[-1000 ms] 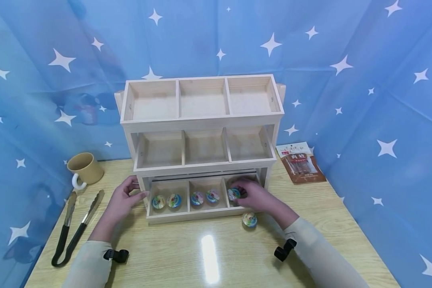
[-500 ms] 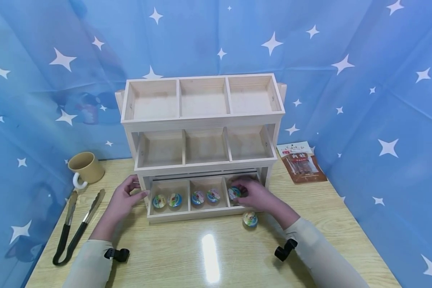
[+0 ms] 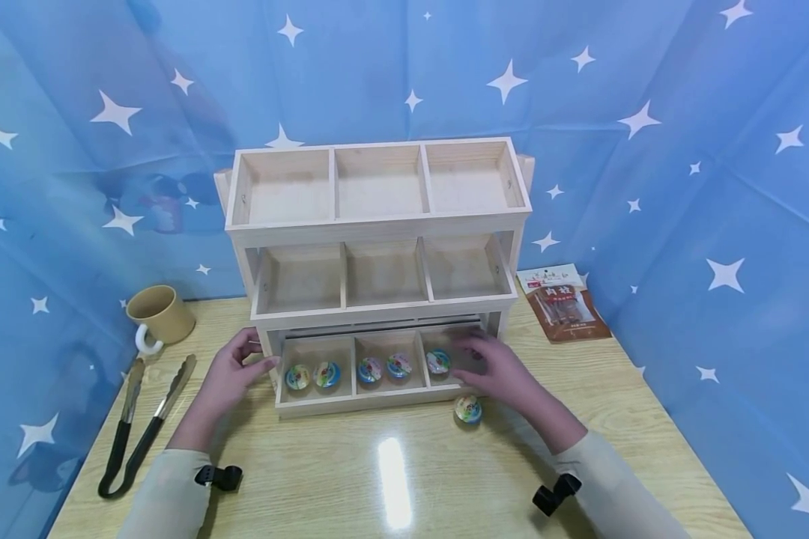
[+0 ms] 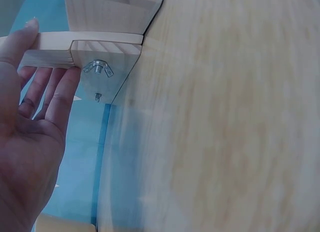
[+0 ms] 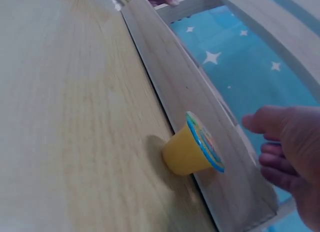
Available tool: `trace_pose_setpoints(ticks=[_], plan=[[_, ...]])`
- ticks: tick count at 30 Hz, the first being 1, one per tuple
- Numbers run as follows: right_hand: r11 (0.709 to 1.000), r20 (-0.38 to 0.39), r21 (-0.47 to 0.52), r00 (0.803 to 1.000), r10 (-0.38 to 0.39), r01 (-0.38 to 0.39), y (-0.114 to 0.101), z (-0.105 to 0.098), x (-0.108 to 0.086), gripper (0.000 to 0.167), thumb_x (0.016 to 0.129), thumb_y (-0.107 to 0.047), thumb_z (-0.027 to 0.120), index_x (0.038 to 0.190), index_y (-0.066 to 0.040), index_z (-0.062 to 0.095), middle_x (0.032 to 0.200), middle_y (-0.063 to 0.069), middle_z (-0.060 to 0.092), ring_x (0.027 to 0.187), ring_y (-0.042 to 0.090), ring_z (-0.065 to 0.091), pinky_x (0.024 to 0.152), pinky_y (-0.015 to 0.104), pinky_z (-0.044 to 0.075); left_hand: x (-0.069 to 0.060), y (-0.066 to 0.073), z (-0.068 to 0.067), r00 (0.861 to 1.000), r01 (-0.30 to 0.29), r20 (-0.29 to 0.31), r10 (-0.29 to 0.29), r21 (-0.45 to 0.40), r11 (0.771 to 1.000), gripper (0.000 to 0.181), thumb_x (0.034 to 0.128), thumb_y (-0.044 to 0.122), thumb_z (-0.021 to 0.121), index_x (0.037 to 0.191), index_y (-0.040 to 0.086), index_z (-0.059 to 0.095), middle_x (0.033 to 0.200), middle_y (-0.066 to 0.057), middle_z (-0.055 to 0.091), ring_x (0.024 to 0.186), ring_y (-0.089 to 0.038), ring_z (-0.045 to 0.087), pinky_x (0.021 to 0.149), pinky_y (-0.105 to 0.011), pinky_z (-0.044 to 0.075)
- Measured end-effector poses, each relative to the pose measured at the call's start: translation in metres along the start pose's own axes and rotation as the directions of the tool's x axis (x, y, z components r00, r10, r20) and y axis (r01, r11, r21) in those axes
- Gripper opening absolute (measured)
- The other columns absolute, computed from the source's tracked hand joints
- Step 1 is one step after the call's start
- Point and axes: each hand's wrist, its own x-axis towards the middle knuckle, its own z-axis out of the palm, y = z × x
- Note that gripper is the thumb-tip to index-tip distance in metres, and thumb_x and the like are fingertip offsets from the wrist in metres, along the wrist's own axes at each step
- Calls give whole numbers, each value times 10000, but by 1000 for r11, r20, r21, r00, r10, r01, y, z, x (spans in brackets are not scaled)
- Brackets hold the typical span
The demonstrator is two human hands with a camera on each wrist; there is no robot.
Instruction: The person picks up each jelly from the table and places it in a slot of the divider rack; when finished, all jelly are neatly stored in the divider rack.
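Observation:
A three-tier wooden rack point(image 3: 377, 230) stands on the table. My left hand point(image 3: 234, 368) holds its lower left side; in the left wrist view thumb and fingers lie on opposite faces of a wooden frame piece point(image 4: 50, 58). My right hand point(image 3: 499, 367) is over the bottom tier's right compartment, fingers apart with nothing between them. Just left of its fingers sits a jelly cup point(image 3: 438, 361). The middle compartment has two jelly cups point(image 3: 383, 367), the left one two more point(image 3: 312, 376). One yellow jelly cup point(image 5: 187, 149) stands on the table before the rack's front board.
Black-handled tongs point(image 3: 144, 427) lie at the left, with a tan mug point(image 3: 165, 314) behind them. A brown snack packet point(image 3: 565, 305) lies right of the rack. A blue star-patterned cloth point(image 3: 647, 187) hangs around the table point(image 3: 310, 479).
My right hand has let go of the jelly cup in the right compartment and moved a little to the right, its fingers spreading. The left hand has stayed in place.

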Motion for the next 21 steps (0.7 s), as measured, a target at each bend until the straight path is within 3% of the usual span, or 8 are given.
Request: trace_pose_setpoints(ticks=[5, 15, 21], plan=[[1000, -42, 10, 999, 28, -28, -4, -4, -26, 451, 917, -119, 914, 1313, -11, 729, 1248, 88, 674, 1088, 306, 668, 938, 520, 602, 0, -1, 0, 1000, 5, 0, -5, 0, 1000, 484, 1032, 109, 807, 1468, 48, 607, 1253, -227, 710, 1121, -180, 690, 846, -270, 614], [997, -131, 13, 989, -68, 70, -10, -4, -61, 389, 863, -53, 948, 1195, -94, 750, 1173, 52, 703, 999, 298, 678, 842, 459, 615, 0, -1, 0, 1000, 6, -4, -6, 10, 1000, 493, 1032, 105, 806, 1478, 52, 604, 1261, -228, 708, 1138, -223, 686, 860, -264, 610], [996, -135, -74, 989, -64, 54, -11, 6, -77, 397, 850, -93, 972, 1182, -132, 759, 1102, -26, 709, 992, 215, 719, 865, 441, 634, -1, -1, 0, 1000, -2, -5, 2, 10, 1000, 490, 1036, 104, 801, 1480, 51, 602, 1252, -228, 708, 1122, -187, 689, 851, -262, 608]])
